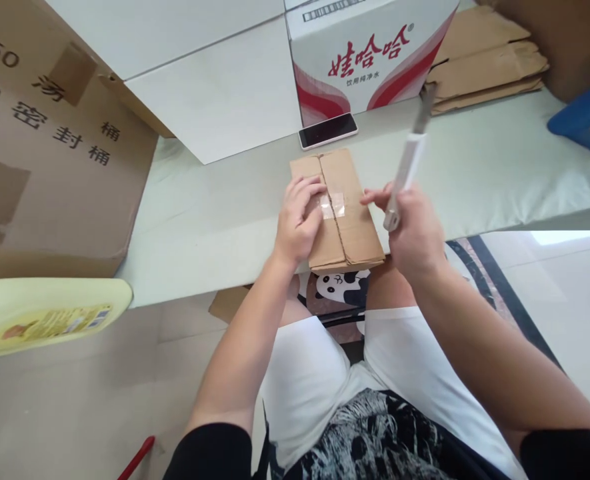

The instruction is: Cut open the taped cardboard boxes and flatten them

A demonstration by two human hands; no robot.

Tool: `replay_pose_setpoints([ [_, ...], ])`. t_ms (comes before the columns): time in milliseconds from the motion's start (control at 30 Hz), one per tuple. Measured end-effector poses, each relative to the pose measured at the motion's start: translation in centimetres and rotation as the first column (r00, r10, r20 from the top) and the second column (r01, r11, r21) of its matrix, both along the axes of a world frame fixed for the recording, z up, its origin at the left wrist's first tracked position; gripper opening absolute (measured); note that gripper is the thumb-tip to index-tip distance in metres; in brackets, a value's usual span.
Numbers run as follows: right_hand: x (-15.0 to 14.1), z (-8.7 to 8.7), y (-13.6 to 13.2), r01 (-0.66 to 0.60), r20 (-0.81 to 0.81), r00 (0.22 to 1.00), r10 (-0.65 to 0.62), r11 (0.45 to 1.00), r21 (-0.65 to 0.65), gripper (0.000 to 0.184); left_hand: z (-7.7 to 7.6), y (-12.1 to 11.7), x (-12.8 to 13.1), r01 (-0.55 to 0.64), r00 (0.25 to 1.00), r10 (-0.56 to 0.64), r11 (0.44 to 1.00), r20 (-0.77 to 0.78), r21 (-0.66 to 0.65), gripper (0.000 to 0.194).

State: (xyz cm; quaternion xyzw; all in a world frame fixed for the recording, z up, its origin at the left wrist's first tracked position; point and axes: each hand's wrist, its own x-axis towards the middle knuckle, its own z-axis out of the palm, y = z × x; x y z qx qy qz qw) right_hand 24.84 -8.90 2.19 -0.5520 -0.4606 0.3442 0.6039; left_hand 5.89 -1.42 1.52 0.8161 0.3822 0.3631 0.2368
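The counter [215, 213] has a smooth pale green surface. A small taped cardboard box [359, 230] lies on it, reaching its front edge, with a dark-screened phone [329, 131] just beyond. Behind the phone stands a white carton with red lettering [375, 63]; a big brown carton [79, 167] is at left, folded cardboard [489, 75] at right.

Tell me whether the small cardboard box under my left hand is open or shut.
Shut: the box's top flaps meet along the middle seam, where clear tape sits.
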Motion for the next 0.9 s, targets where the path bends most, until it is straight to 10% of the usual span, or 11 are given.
replay_pose_setpoints([
  [433, 2.9, 4.7, -3.7, -0.274, -0.323, 0.897, 0.301, 0.953, 0.129, 0.037, -1.5, -1.6, 1.7, -0.115, 0.993, 0.116, 0.992, -0.005, 0.053, 0.047],
  [700, 1.6, 4.1, -2.7, -0.455, -0.354, 0.783, 0.512, 0.859, 0.237, 0.047, 0.0, -2.4, 2.3, -0.190, 0.975, 0.181, 0.980, -0.127, -0.057, 0.042],
  [900, 1.2, 3.4, -2.8, -0.291, -0.281, 0.901, 0.330, 0.941, 0.171, 0.034, 1.1, -3.0, 2.6, -0.230, 0.964, 0.209, 0.966, -0.167, -0.119, 0.039],
])
